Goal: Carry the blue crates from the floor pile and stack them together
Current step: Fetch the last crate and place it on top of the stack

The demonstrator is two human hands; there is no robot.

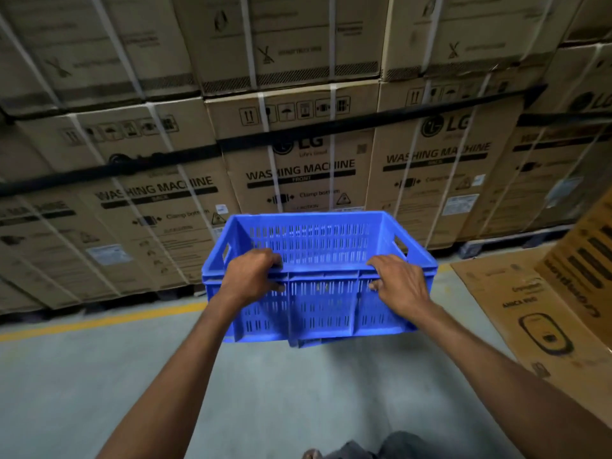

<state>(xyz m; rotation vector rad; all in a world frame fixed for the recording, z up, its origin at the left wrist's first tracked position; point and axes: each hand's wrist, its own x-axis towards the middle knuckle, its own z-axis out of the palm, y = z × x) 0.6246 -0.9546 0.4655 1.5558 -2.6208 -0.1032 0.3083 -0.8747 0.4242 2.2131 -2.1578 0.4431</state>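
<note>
The crate [318, 276] hangs above the floor [99, 376], its near rim under the fingers [275, 260] of the left hand [251, 276] and those of the right hand [397, 283]. Beyond the fingers, behind the crate, stand stacked cartons [298, 170]. Right of the right fingers lies a flat carton [530, 319].

Two bare forearms enter from the lower edge; no sleeves, cuffs or gloves are visible on either. The left hand [252, 276] and right hand [399, 283] are bare: no rings, watch, wristband or tape can be made out. Knuckles and finger joints are visible on both hands. At the bottom edge, a patch of grey-blue fabric [394, 447], apparently trousers, is partly in view. Beside it a small part of a foot [311, 454] shows, too cropped to identify footwear.
</note>
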